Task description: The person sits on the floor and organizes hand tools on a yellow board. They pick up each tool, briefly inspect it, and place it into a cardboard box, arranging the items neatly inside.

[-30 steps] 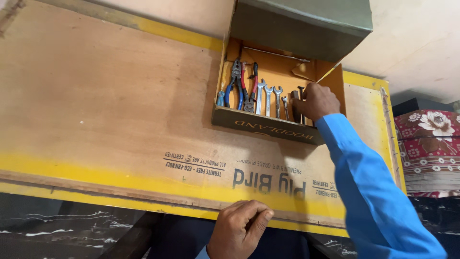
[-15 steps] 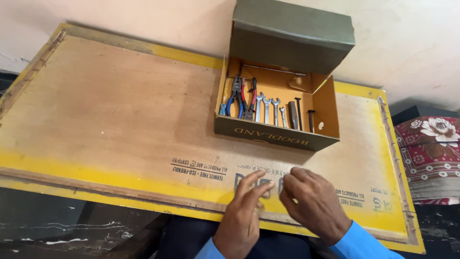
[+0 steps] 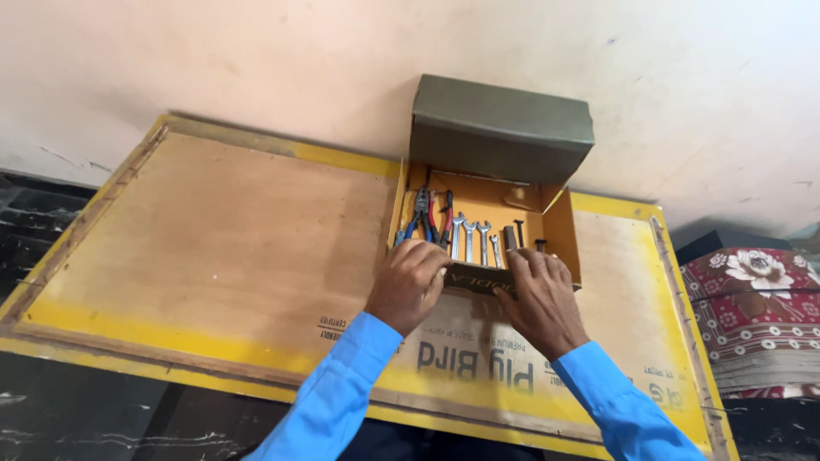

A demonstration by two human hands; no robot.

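Observation:
An open cardboard box (image 3: 559,226) with an orange inside and a raised olive-green lid (image 3: 500,128) sits on a plywood board (image 3: 213,239). Inside lie pliers with blue and red handles (image 3: 423,213), several small spanners (image 3: 474,239) and dark bits (image 3: 515,235). My left hand (image 3: 410,282) grips the box's front wall at its left part, fingers curled over the rim. My right hand (image 3: 538,294) holds the same front wall at its right part. Both sleeves are bright blue.
The plywood board has yellow borders and printed lettering near its front edge. A pale wall (image 3: 256,60) rises right behind the box. A red floral cloth (image 3: 756,316) lies to the right of the board. Dark marbled surface (image 3: 85,410) shows at the lower left.
Both hands moved up from the board's front edge to the box and took hold of its front wall. A second ago the right hand was reaching inside the box.

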